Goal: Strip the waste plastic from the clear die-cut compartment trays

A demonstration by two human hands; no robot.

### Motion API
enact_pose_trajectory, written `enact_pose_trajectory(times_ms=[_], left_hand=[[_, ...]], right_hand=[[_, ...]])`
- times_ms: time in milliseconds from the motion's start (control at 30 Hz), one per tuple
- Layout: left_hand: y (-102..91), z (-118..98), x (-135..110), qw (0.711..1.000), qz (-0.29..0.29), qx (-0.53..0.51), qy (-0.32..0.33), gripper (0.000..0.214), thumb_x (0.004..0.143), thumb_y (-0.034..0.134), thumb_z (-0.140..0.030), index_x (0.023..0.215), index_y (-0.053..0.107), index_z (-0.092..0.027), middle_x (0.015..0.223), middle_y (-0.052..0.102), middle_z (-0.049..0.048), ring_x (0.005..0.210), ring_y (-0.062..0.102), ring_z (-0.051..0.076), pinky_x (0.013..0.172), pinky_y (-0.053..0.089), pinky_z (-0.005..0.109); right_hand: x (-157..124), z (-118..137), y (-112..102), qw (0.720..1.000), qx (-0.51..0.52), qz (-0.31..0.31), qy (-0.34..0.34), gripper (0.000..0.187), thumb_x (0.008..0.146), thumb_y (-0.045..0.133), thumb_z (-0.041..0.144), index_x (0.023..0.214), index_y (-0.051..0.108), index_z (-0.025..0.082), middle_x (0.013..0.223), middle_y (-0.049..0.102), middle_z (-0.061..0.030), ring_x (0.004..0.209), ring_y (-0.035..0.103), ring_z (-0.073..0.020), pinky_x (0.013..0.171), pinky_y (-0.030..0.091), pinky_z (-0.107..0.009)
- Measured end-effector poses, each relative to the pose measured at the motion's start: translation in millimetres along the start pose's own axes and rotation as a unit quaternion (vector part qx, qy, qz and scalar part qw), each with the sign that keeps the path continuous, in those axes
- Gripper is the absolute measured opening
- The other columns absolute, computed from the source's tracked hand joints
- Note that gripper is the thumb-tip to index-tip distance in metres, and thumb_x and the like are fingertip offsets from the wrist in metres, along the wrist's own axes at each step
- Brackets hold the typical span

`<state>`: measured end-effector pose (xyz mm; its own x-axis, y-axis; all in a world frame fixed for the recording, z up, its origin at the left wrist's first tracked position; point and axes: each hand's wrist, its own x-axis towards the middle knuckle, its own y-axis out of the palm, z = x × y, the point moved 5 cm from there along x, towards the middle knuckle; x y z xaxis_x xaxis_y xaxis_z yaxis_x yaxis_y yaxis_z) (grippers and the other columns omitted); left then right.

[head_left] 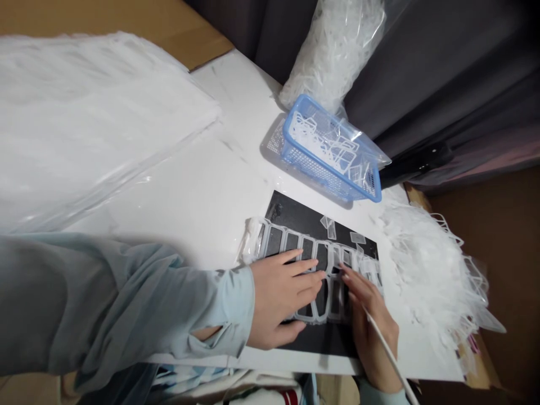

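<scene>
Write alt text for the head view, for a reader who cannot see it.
Two bare hands work on a clear plastic lattice lying on a black mat: the left hand rests on it, and the right hand holds a white cord. A blue mesh basket of plastic scraps sits beyond them.

A translucent plastic sheet of joined rounded-rectangular frames [323,253] lies flat on a black rectangular mat [278,208], with the dark surface showing through each opening. A crumpled clear edge [253,242] rises at one end. The left hand [278,298] presses palm-down across the sheet, its fingers spread over the frames. The right hand [371,332] rests its fingertips [348,274] on the frames just beside the left hand and holds a thin white rod-like cord [386,351] angled out past the wrist.
</scene>
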<state>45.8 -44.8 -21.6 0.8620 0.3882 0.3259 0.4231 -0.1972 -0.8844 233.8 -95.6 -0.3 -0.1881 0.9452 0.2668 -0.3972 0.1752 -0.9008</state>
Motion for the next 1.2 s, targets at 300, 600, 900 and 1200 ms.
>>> enact_pose_trajectory(times_ms=[300,600,900,1200], left_hand=[[1.5,0,-1,1.0,0.002,-0.001,0.009,0.058,0.096,0.04,-0.046,0.142,0.045,-0.011,0.153,0.039,0.0046,0.142,0.033,0.023,0.119,0.019,0.041],[0.3,0,0,1.0,-0.002,0.01,-0.003,0.058,0.093,0.044,-0.047,0.14,0.047,-0.013,0.151,0.041,0.0045,0.141,0.034,0.024,0.12,0.016,0.045],[10.1,-16,-11,0.974,-0.061,-0.12,0.18,0.048,0.094,0.03,-0.031,0.131,0.056,-0.014,0.141,0.054,-0.0004,0.134,0.046,0.02,0.123,0.015,0.04],[14.9,-15,-12,0.973,-0.056,-0.15,0.166,0.049,0.093,0.036,-0.035,0.131,0.056,-0.01,0.139,0.056,0.0048,0.13,0.049,0.024,0.12,0.019,0.044]], right_hand=[[-33,-46,-37,0.931,-0.065,-0.288,0.215,0.042,0.099,0.048,0.043,0.113,0.065,0.009,0.11,0.07,-0.0187,0.104,0.067,-0.0321,0.094,0.05,-0.047],[-35,-38,-49,0.902,0.005,-0.378,0.208,0.045,0.097,0.052,0.04,0.123,0.062,0.005,0.105,0.07,-0.0188,0.093,0.071,-0.0329,0.09,0.053,-0.055],[-42,-13,-31,0.985,0.092,-0.056,0.131,0.024,0.095,0.055,0.03,0.097,0.076,0.02,0.08,0.077,-0.0057,0.075,0.074,-0.0244,0.073,0.06,-0.034],[-40,-6,-21,0.98,0.157,-0.019,0.117,0.022,0.092,0.056,0.022,0.092,0.078,0.021,0.089,0.077,-0.0068,0.081,0.074,-0.0247,0.075,0.062,-0.033]])
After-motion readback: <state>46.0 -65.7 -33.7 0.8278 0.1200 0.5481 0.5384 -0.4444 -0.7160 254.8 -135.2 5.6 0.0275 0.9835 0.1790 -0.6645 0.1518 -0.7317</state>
